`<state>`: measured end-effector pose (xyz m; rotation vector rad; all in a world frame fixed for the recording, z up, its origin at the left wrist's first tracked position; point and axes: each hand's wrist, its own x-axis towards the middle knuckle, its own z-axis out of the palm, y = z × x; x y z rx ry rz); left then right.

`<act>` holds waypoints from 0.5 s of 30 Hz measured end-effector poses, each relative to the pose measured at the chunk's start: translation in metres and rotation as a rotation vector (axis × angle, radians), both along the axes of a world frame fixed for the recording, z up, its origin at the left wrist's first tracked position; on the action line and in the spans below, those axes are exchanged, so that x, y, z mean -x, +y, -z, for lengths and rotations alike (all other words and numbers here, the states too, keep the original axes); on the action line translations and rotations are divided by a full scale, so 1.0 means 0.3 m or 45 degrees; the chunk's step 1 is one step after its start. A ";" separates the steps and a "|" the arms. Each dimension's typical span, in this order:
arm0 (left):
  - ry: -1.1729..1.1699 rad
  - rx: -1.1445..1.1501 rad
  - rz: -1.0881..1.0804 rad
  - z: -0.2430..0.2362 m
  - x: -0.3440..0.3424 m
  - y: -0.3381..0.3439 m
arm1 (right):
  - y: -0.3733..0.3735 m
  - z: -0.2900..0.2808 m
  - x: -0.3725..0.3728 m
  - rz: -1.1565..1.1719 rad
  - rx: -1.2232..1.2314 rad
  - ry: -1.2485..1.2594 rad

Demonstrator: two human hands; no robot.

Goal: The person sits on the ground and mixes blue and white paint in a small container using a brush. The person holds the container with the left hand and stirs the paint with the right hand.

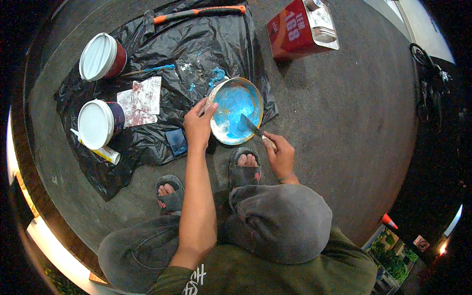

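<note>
My left hand (199,123) grips the left rim of a round, shallow pan (261,101), tilting it toward me. Bright blue paint (233,105) is smeared over the inside, with paler patches near the rim. In my right hand (281,155) is a putty knife (253,127), its fingers closed round the handle. The blade's tip touches the blue paint in the lower right part of the pan. Blue-stained scraps (217,75) lie on the black plastic sheet (196,44) just beyond the pan.
Two lidded tubs (98,56) stand on the sheet's left, beside stained paper sheets (141,101), a blue-tipped brush (152,69) and a white-and-yellow tube (109,155). An orange-handled hammer (199,12) lies at the far edge. A red metal can (295,37) stands at far right on the dark ground.
</note>
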<state>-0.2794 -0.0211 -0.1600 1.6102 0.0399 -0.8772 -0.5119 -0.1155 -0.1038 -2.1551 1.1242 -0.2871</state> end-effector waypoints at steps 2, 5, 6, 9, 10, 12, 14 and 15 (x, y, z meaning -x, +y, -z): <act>0.005 0.002 -0.012 0.005 -0.003 0.007 | -0.002 -0.027 -0.020 -0.060 -0.032 0.024; -0.016 -0.028 0.001 0.005 -0.006 0.006 | -0.049 -0.072 -0.043 -0.163 -0.018 0.078; -0.008 -0.046 0.003 -0.001 -0.005 0.007 | -0.075 -0.074 -0.048 -0.198 0.009 0.067; -0.018 -0.059 0.013 0.012 -0.007 0.008 | -0.163 -0.068 -0.075 -0.288 0.209 0.063; -0.027 -0.058 0.017 0.022 -0.007 0.009 | -0.195 -0.058 -0.091 -0.316 0.293 0.065; -0.019 -0.010 0.038 0.017 -0.004 0.001 | -0.256 -0.022 -0.113 -0.320 0.331 0.124; -0.038 0.011 0.046 0.024 -0.003 0.006 | -0.291 -0.009 -0.127 -0.379 0.399 0.264; -0.057 0.012 0.049 0.031 0.003 0.004 | -0.295 -0.008 -0.112 -0.347 0.352 0.277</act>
